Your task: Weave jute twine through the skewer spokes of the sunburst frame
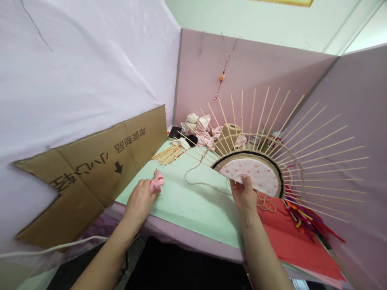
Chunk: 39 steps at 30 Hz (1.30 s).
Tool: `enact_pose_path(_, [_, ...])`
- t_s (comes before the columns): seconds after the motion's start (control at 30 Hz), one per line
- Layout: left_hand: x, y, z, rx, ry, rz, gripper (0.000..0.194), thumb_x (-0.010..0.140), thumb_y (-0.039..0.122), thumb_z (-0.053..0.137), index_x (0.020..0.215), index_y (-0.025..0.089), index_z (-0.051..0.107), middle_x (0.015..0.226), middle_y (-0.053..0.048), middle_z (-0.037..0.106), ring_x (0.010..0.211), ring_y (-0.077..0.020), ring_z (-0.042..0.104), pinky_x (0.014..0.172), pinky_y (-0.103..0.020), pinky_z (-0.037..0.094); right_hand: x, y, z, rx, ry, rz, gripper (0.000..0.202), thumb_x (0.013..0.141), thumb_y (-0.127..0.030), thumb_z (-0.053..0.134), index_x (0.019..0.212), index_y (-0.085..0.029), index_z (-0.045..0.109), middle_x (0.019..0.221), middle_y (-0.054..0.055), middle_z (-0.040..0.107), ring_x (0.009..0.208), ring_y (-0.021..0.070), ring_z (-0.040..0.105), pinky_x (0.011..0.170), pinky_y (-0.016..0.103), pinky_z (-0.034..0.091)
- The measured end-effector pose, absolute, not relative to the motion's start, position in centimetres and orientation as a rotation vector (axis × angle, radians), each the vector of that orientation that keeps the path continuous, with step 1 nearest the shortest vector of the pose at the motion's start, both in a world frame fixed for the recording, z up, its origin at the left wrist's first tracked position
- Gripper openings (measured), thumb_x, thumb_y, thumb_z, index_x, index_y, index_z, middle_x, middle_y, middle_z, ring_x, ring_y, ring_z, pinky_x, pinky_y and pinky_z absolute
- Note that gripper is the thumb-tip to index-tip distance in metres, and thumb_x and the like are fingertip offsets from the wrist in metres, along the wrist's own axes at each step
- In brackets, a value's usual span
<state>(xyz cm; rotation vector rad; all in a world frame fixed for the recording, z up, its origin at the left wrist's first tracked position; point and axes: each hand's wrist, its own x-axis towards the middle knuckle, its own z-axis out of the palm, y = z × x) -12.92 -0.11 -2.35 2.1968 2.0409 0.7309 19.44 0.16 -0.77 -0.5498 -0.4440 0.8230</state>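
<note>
My left hand is closed around a small pink glue gun at the left of the green table top. In my right hand is a half-round stick craft, gripped by its straight lower edge. White cloth with pink dots covers its middle, edged by a cord band and a black rim. Thin wooden sticks fan outward from the rim, with twine running across them in an arc. A loose strand trails from the craft over the table to a small coil of twine beside my right wrist.
A bundle of wooden sticks lies at the back left, near a white jar and crumpled pink cloth. Cardboard leans along the left. Red sheets and colourful pipe cleaners lie at right. A white cable crosses lower left.
</note>
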Motion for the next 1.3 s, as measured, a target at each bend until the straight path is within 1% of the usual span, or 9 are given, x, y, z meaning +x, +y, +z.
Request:
enact_pose_path(0.33, [-13.5, 0.8, -1.9, 2.295, 2.250, 0.428, 0.038, 0.080, 0.047, 0.052, 0.096, 0.012, 0.058, 0.100, -0.019, 0.057, 0.096, -0.0363, 0.053, 0.078, -0.044, 0.041, 19.6, 0.4, -1.0, -0.531, -0.408, 0.867, 0.027, 0.061, -0.020, 0.078, 0.083, -0.025, 0.063, 0.079, -0.009, 0.070, 0.081, 0.0109, 0.066, 0.078, 0.030, 0.055])
enact_pose_path(0.43, [-13.3, 0.0, -0.3, 2.277, 2.156, 0.607, 0.045, 0.076, 0.045, 0.058, 0.110, 0.015, 0.056, 0.120, -0.019, 0.054, 0.112, -0.0394, 0.048, 0.086, -0.050, 0.038, 19.7, 0.5, -1.1, -0.555, -0.414, 0.884, 0.026, 0.063, -0.021, 0.076, 0.085, -0.025, 0.063, 0.083, -0.007, 0.071, 0.082, 0.0109, 0.065, 0.080, 0.030, 0.054])
enact_pose_path(0.5, [-12.2, -0.3, 1.0, 2.202, 1.950, 0.898, 0.042, 0.077, 0.043, 0.058, 0.112, 0.020, 0.056, 0.125, -0.015, 0.055, 0.117, -0.0348, 0.047, 0.093, -0.049, 0.036, 19.7, 0.5, -1.1, -0.555, -0.423, 0.900, 0.024, 0.064, -0.023, 0.076, 0.084, -0.024, 0.062, 0.084, -0.007, 0.071, 0.083, 0.0113, 0.065, 0.081, 0.031, 0.054])
enact_pose_path(0.57, [-10.1, -0.1, 2.3, 2.001, 1.657, 1.210, 0.035, 0.079, 0.042, 0.057, 0.108, 0.022, 0.057, 0.119, -0.010, 0.059, 0.113, -0.0277, 0.051, 0.094, -0.043, 0.037, 19.7, 0.4, -1.0, -0.538, -0.423, 0.914, 0.025, 0.064, -0.024, 0.077, 0.083, -0.024, 0.061, 0.084, -0.007, 0.071, 0.083, 0.0113, 0.066, 0.081, 0.031, 0.054])
enact_pose_path(0.67, [-5.7, 1.2, 3.5, 1.553, 1.295, 1.456, 0.044, 0.071, 0.038, 0.066, 0.111, 0.022, 0.056, 0.121, -0.009, 0.059, 0.113, -0.0249, 0.053, 0.093, -0.039, 0.039, 19.7, 0.3, -0.9, -0.526, -0.429, 0.922, 0.024, 0.064, -0.025, 0.077, 0.082, -0.024, 0.061, 0.082, -0.006, 0.071, 0.082, 0.0116, 0.066, 0.080, 0.031, 0.054])
enact_pose_path(0.83, [0.4, 4.1, 5.0, 1.007, 0.849, 1.407, 0.031, 0.067, 0.041, 0.066, 0.090, 0.019, 0.064, 0.102, -0.005, 0.066, 0.104, -0.0201, 0.056, 0.082, -0.029, 0.038, 19.7, 0.2, -0.9, -0.510, -0.441, 0.927, 0.022, 0.065, -0.024, 0.076, 0.081, -0.024, 0.062, 0.080, -0.007, 0.071, 0.081, 0.0121, 0.066, 0.085, 0.035, 0.053])
enact_pose_path(1.0, [2.5, 5.4, 6.5, 0.655, 0.760, 1.262, 0.023, 0.065, 0.041, 0.068, 0.071, 0.019, 0.062, 0.077, 0.001, 0.064, 0.074, -0.0102, 0.056, 0.062, -0.023, 0.032, 19.5, 0.2, -0.8, -0.481, -0.424, 0.938, 0.024, 0.062, -0.023, 0.078, 0.079, -0.024, 0.062, 0.078, -0.008, 0.069, 0.078, 0.0108, 0.065, 0.082, 0.031, 0.054])
enact_pose_path(1.13, [3.0, 5.6, 6.7, 0.538, 0.682, 1.204, 0.021, 0.063, 0.035, 0.070, 0.068, 0.018, 0.059, 0.067, 0.004, 0.060, 0.060, -0.0066, 0.052, 0.056, -0.022, 0.032, 19.2, 0.0, -0.8, -0.510, -0.455, 0.908, 0.029, 0.061, -0.022, 0.078, 0.085, -0.025, 0.062, 0.080, -0.007, 0.069, 0.079, 0.0118, 0.064, 0.081, 0.033, 0.055])
enact_pose_path(1.3, [3.0, 5.7, 6.1, 0.481, 0.632, 1.223, 0.018, 0.061, 0.031, 0.069, 0.067, 0.018, 0.058, 0.064, 0.004, 0.057, 0.059, -0.0075, 0.053, 0.055, -0.021, 0.036, 19.0, 0.0, -0.9, -0.516, -0.478, 0.894, 0.034, 0.062, -0.021, 0.077, 0.090, -0.027, 0.060, 0.085, -0.007, 0.068, 0.080, 0.0120, 0.064, 0.082, 0.034, 0.055])
